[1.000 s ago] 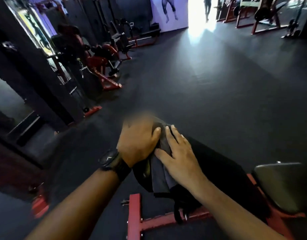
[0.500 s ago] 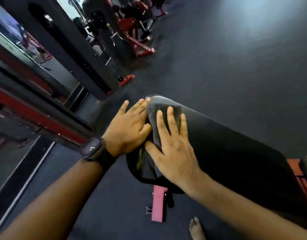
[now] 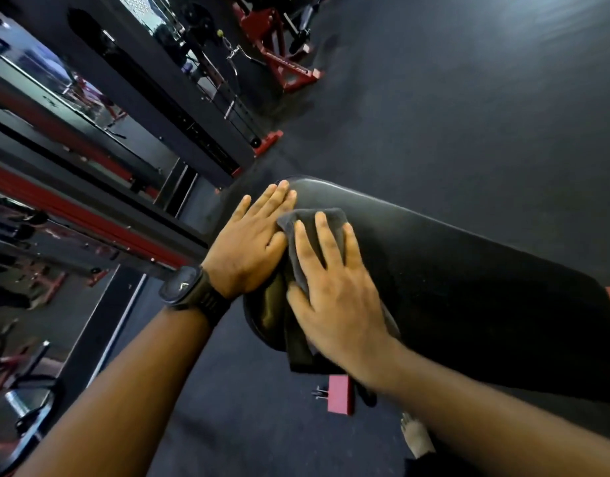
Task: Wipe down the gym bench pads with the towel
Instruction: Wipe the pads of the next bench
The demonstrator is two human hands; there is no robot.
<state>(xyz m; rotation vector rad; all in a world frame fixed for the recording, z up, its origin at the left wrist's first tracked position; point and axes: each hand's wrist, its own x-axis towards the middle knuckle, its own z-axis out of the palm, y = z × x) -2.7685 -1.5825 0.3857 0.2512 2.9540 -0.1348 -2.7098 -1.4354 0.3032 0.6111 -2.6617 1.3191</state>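
The left grip (image 3: 248, 246) is laid flat at the far left end of the padded surface (image 3: 468, 287), its fingers straight and close together and its thumb set against the edge of the towel (image 3: 305, 266). A dark watch (image 3: 184, 287) is worn on that wrist. The right grip (image 3: 334, 297) is spread flat on top of the towel with its fingers straight and slightly fanned; nothing is clasped by either grip, and the cloth is only pressed down. The towel, dark grey and rumpled, is held against the left end of the black, faintly glossy pad, and a fold is draped over the near edge. A red frame foot (image 3: 339, 394) is seen below on the dark floor (image 3: 468, 115).
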